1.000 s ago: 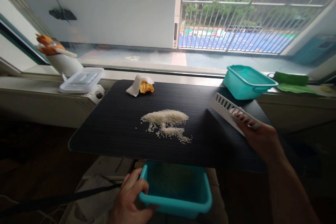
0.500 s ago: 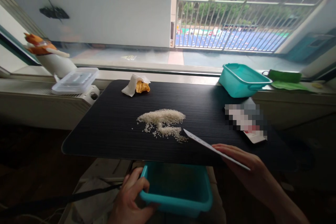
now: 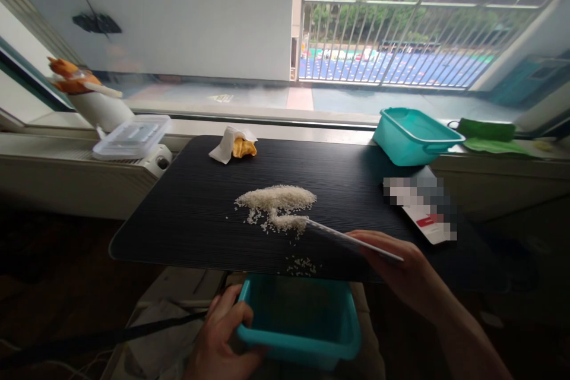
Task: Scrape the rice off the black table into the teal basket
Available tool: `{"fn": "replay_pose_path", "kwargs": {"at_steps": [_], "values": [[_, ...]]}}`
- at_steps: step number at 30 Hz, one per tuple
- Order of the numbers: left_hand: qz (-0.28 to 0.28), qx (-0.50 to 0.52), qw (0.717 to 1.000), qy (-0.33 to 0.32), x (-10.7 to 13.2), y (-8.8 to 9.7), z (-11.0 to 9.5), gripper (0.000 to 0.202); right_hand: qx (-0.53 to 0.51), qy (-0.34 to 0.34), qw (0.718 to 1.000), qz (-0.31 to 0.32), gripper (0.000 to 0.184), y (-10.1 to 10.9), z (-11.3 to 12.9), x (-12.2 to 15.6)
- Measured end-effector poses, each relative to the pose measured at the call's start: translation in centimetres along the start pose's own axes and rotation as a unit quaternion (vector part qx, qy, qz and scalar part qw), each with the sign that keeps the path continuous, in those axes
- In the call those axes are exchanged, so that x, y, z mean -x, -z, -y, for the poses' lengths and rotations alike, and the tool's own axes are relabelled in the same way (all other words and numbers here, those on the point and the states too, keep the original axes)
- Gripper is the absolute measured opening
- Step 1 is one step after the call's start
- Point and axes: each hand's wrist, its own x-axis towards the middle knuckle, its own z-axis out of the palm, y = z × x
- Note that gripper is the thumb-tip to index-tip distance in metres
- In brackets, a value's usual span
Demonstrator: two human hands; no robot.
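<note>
A pile of white rice (image 3: 276,204) lies mid-table on the black table (image 3: 200,214). My right hand (image 3: 401,270) grips a flat white slotted plate (image 3: 342,238) seen edge-on, its tip touching the pile's near right end. A small clump of rice grains (image 3: 301,265) lies by the table's front edge. My left hand (image 3: 222,338) is closed on the left rim of a teal tub (image 3: 303,323) held just below that front edge.
A second teal tub (image 3: 412,136) stands at the table's far right. A white tissue with something orange (image 3: 234,145) lies at the back. A blurred-out card (image 3: 421,205) lies on the right. A clear plastic lid (image 3: 131,136) rests on the left sill.
My right hand brought the white plate down from the right, turned it edge-on and pushed it left into the rice. Some grains slid to the front edge. The left hand stayed put.
</note>
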Motion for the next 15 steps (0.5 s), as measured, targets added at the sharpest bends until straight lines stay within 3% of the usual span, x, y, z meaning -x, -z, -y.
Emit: {"fn": "replay_pose_path", "kwargs": {"at_steps": [9,15], "values": [[-0.008,0.012,1.000,0.006,0.3,0.0,0.1,0.022,-0.058,0.011,0.995,0.075,0.026,-2.5,1.4,-1.1],[0.000,-0.002,1.000,-0.002,0.2,0.4,0.2,0.022,-0.050,-0.013,0.997,0.055,0.024,-0.8,1.6,0.0]]}}
